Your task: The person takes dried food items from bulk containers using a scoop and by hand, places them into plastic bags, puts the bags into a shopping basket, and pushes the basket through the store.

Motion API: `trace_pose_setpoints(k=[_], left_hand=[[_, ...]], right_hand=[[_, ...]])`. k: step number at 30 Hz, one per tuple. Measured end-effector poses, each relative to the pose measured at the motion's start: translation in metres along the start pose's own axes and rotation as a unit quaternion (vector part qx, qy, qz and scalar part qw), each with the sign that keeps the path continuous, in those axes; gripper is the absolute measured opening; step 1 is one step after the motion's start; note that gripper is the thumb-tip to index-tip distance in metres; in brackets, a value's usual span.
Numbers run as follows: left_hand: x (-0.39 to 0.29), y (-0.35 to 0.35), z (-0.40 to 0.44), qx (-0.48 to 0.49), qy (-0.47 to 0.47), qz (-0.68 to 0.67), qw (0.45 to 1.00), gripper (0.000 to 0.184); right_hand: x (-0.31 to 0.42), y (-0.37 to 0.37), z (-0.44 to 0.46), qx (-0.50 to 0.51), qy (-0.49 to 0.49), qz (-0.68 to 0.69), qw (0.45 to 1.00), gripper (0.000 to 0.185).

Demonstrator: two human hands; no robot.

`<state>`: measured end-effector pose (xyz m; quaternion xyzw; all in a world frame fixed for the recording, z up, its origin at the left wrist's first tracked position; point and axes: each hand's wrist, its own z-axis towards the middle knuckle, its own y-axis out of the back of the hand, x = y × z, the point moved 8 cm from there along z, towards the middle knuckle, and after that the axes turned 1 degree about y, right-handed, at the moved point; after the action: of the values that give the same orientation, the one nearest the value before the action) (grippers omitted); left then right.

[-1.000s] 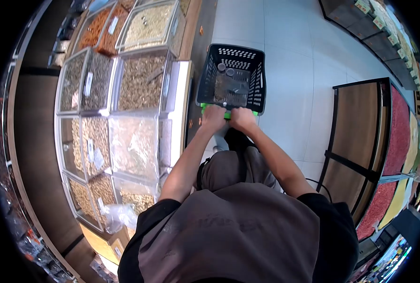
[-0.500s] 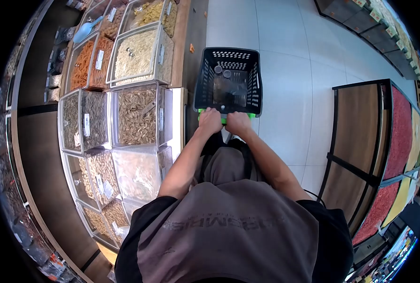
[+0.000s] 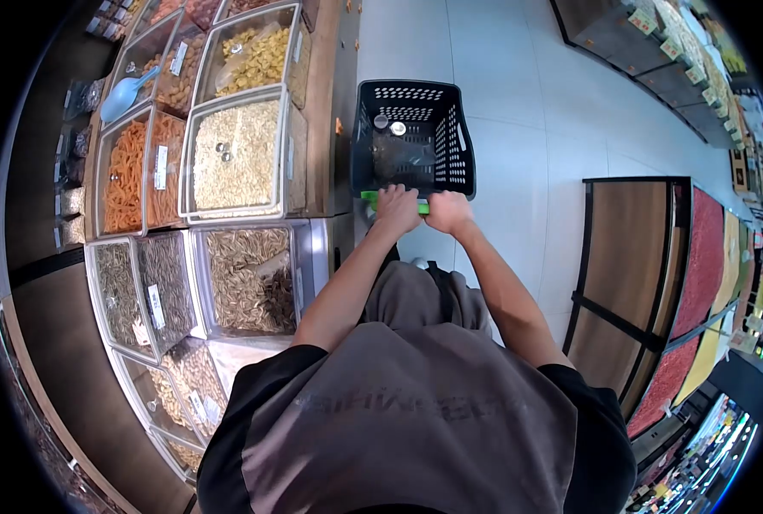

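Note:
Both of my hands are wrapped round the green handle (image 3: 423, 206) at the near side of a black perforated basket (image 3: 460, 171). My left hand (image 3: 398, 208) grips it left of the middle, and my right hand (image 3: 449, 211) grips it further right. Inside the basket, two small round containers (image 3: 398, 128) stand toward the left, with a clear package (image 3: 407, 156) near them. My palms and most of my fingertips are hidden from above.
Clear bins of sunflower seeds (image 3: 249, 278), pale flakes (image 3: 238, 158) and orange strips (image 3: 126, 176) line the left. A blue scoop (image 3: 121, 98) lies among them. On the right stands a wooden display unit (image 3: 625, 240). Grey tiled floor (image 3: 510, 163) runs between.
The bins on the left have slid down the view, and more bins show at the top. My hands stay on the handle; the left one has moved slightly right along it.

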<state>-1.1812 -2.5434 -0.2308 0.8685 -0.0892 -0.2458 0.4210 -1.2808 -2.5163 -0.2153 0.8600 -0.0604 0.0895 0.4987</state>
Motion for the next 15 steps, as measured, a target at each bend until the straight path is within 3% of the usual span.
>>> trace_pose_setpoints(k=[2, 3, 7, 11, 13, 15], left_hand=[[0.0, 0.026, 0.014, -0.104, -0.019, 0.013, 0.994, 0.067], [-0.002, 0.043, 0.013, -0.16, -0.03, 0.02, 0.986, 0.08], [0.005, 0.07, 0.035, -0.202, -0.007, 0.01, 0.979, 0.097], [0.008, 0.081, 0.067, -0.181, 0.01, 0.012, 0.983, 0.097], [0.015, 0.093, 0.083, -0.176, 0.016, 0.002, 0.984, 0.098], [0.019, 0.101, 0.096, -0.176, 0.021, -0.007, 0.984, 0.098]], right_hand=[[-0.007, 0.01, 0.022, 0.008, -0.004, -0.015, 1.0, 0.026], [-0.011, 0.016, 0.033, 0.015, -0.012, -0.022, 1.0, 0.027], [-0.024, 0.036, 0.069, 0.007, -0.012, 0.004, 1.0, 0.031], [-0.033, 0.053, 0.089, 0.048, -0.021, 0.044, 0.998, 0.043], [-0.029, 0.079, 0.104, -0.055, 0.011, 0.062, 0.996, 0.07], [-0.033, 0.086, 0.117, -0.05, 0.005, 0.054, 0.997, 0.08]])
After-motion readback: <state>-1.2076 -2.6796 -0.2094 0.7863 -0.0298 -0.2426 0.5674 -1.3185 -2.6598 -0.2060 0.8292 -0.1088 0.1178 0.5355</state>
